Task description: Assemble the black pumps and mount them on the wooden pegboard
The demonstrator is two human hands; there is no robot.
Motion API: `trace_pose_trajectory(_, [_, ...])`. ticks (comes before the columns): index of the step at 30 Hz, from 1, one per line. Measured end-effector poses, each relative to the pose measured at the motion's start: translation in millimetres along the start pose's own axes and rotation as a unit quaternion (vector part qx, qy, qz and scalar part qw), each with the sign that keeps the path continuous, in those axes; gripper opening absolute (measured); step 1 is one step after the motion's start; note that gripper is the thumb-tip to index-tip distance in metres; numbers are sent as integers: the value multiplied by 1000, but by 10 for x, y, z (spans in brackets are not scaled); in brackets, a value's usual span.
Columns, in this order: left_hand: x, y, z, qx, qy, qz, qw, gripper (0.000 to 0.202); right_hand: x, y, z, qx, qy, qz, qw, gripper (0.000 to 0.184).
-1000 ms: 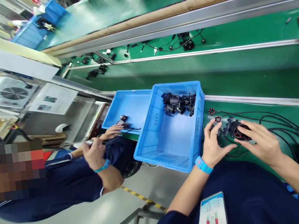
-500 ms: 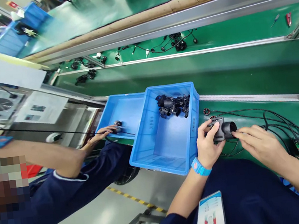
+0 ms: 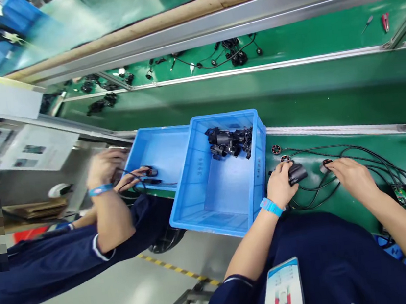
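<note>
My left hand (image 3: 281, 184) is closed around a black cylindrical housing (image 3: 297, 173), holding it low over the green bench beside the blue bin. Its fingers hide the housing's square end. To the right, my right hand (image 3: 354, 180) pinches a small round part (image 3: 326, 164), dark with a copper-coloured ring, apart from the housing. Two similar round parts lie close by: one (image 3: 275, 149) near the bin's corner, another (image 3: 285, 159) just behind my left fingers. Black cables (image 3: 315, 190) run across the bench between and beyond my hands.
Left of me, a blue bin (image 3: 188, 198) holds several black parts (image 3: 229, 141). A shallower blue bin (image 3: 165, 149) adjoins it, where a co-worker's hands (image 3: 104, 171) handle a black part with a cable. Circuit boards (image 3: 402, 194) lie at right; a metal rail (image 3: 333, 128) runs behind.
My right hand has drawn away from the housing's open end to the right and now pinches a round part. My left hand has turned the housing. A co-worker's arm has bent up.
</note>
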State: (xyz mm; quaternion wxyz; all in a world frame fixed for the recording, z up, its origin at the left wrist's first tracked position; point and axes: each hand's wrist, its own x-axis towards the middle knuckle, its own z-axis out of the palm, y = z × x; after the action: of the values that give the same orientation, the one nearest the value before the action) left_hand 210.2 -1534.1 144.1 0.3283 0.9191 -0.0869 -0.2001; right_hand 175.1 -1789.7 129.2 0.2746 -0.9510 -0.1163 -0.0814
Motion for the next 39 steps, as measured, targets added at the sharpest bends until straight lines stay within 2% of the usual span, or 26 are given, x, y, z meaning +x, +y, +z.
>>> trace_pose_trajectory(2, [33, -18, 71, -177, -28, -26, 983, 73, 10, -89, -124, 1, 19, -27, 999, 21])
trace_pose_trajectory(4, [4, -24, 163, -366, -71, -51, 927, 76, 32, -217, -296, 36, 49, -57, 997, 22])
trace_pose_trajectory(6, [-60, -7, 245, -492, -109, -55, 862, 76, 54, -335, -459, 72, 74, -81, 991, 24])
trace_pose_trajectory(8, [-126, 32, 289, -542, -132, -47, 829, 77, 72, -413, -587, 89, 81, -104, 987, 30])
trace_pose_trajectory(11, [-185, 99, 266, -563, -155, -33, 811, 80, 97, -458, -736, 104, 52, -144, 983, 37])
trace_pose_trajectory(14, [-193, 133, 168, -576, -174, -13, 799, 85, 144, -465, -885, 123, 23, -169, 978, 39])
trace_pose_trajectory(19, [-177, 196, -2, -547, -196, 38, 813, 83, 193, -512, -1040, 115, 1, -197, 974, 32])
trace_pose_trajectory(22, [-188, 272, -28, -518, -147, 65, 840, 84, 164, -581, -1007, 95, -3, -195, 976, 32])
trace_pose_trajectory(25, [-212, 332, -23, -498, -79, 88, 859, 83, 151, -655, -944, 108, 15, -146, 983, 30])
trace_pose_trajectory(27, [-227, 358, -28, -495, -66, 103, 860, 81, 160, -694, -910, 132, 16, -109, 985, 30])
trace_pose_trajectory(29, [-236, 383, -41, -490, -64, 118, 861, 80, 166, -728, -870, 141, 13, -82, 987, 42])
trace_pose_trajectory(31, [-240, 413, -55, -478, -55, 134, 866, 79, 156, -755, -811, 120, 25, -83, 989, 50])
trace_pose_trajectory(35, [-247, 488, -71, -448, 2, 164, 879, 73, 110, -789, -694, 45, 50, -128, 990, 46])
trace_pose_trajectory(39, [-258, 534, -81, -431, 3, 183, 884, 74, 98, -800, -698, 70, 59, -118, 989, 46])
